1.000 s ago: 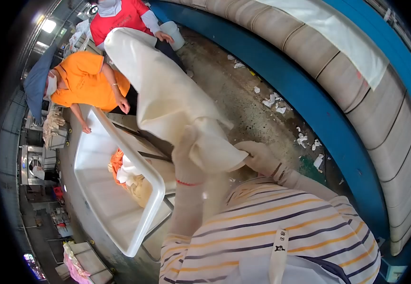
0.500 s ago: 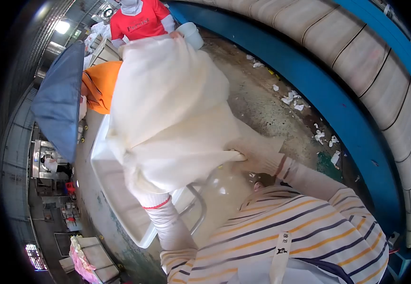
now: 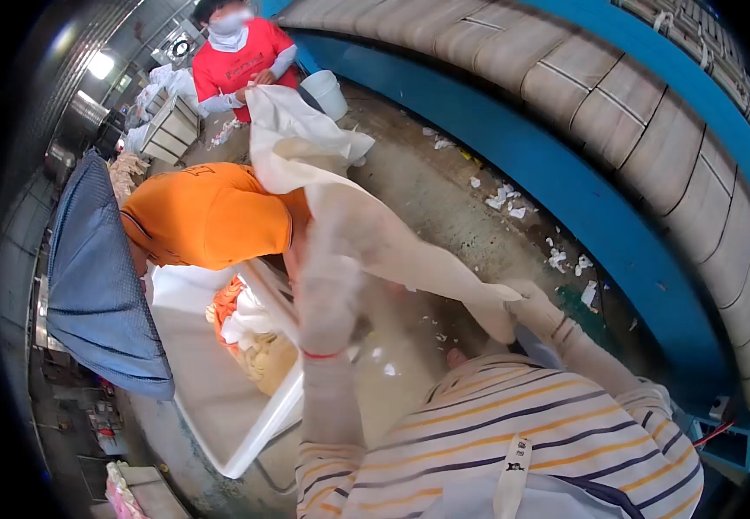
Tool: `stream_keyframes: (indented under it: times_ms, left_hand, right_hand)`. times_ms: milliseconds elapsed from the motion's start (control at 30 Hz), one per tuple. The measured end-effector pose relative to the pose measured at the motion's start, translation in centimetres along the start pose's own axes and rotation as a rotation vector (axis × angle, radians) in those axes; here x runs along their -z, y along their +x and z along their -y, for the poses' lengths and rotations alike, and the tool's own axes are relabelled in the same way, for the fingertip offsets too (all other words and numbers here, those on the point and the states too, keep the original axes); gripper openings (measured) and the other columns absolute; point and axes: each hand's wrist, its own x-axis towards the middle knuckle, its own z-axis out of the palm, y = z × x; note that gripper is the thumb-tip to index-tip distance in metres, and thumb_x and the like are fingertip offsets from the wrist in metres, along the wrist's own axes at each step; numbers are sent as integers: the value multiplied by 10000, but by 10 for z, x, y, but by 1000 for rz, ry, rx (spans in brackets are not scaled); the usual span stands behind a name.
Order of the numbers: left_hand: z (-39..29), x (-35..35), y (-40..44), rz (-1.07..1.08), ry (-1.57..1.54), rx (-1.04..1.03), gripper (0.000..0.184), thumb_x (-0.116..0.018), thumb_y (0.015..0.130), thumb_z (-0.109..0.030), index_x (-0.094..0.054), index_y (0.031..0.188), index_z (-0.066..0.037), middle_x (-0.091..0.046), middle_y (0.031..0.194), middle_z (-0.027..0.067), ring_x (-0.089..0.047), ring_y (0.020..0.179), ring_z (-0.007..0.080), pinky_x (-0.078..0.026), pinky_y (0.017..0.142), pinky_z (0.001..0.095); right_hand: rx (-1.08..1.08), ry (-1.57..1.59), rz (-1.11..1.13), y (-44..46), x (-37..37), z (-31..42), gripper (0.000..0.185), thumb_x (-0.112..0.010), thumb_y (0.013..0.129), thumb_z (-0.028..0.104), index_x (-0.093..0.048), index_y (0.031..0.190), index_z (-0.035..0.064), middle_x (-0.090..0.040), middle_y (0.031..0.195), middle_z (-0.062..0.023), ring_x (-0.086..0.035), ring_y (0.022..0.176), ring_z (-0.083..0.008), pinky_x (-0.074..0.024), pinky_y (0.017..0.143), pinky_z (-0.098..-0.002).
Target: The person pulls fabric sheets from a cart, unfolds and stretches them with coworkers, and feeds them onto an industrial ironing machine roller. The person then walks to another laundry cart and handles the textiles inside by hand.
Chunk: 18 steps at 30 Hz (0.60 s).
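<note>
A long cream cloth [image 3: 375,227] stretches from a co-worker's hands at the top across to me. My right hand [image 3: 535,304], in a pale glove or sleeve, is closed on its near right edge, and a corner of the cloth hangs below. My left hand [image 3: 331,285], with a red band at the wrist, is smeared by motion in front of the cloth. Whether its fingers grip the cloth cannot be made out. Beneath my left hand, a white bin [image 3: 249,454] contains orange, white and yellowish cloths [image 3: 258,333].
A person in an orange shirt [image 3: 210,212] and a blue head covering [image 3: 102,277] bends over the bin. Behind stands a co-worker in red [image 3: 241,69], near a white bucket [image 3: 325,93]. Along the right runs a blue machine [image 3: 478,147] with a padded belt. White scraps [image 3: 504,197] litter the floor.
The cloth, spread broad and billowing before, is now drawn into a narrower strip. My left hand has risen. The person in orange and the bin's contents show more.
</note>
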Motion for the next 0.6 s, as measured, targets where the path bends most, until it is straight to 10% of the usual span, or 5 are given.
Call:
stream_keyframes:
  times_ms: [133,500,600]
  left_hand:
    - [71,-33,-51,206,297,159,443,-597,885,-165,-519,1265,49,-590,1160,124,-597,1022,264,-487,860,339]
    - [204,-103,-30,-162,956,110,402,-608,893,-269,-569,1221,-40,-615,1102,139,-606,958,279,-497,822,373]
    - [201,-59,-6,-384,1011,57,390,-594,903,-287,-577,1217,-56,-618,1085,141,-610,930,284,-501,807,384]
  right_hand:
    - [-3,343,34,-19,4,60,373,-487,824,20,-614,1174,-13,-675,1003,-48,-608,950,-133,-487,837,-272]
    - [-80,79,809,-31,16,203,270,-503,929,130,-599,1176,77,-631,1036,-57,-594,959,-120,-495,827,-269]
    - [232,599,681,-21,63,191,291,-490,970,134,-548,1233,25,-622,1094,-67,-603,988,-155,-499,879,-303]
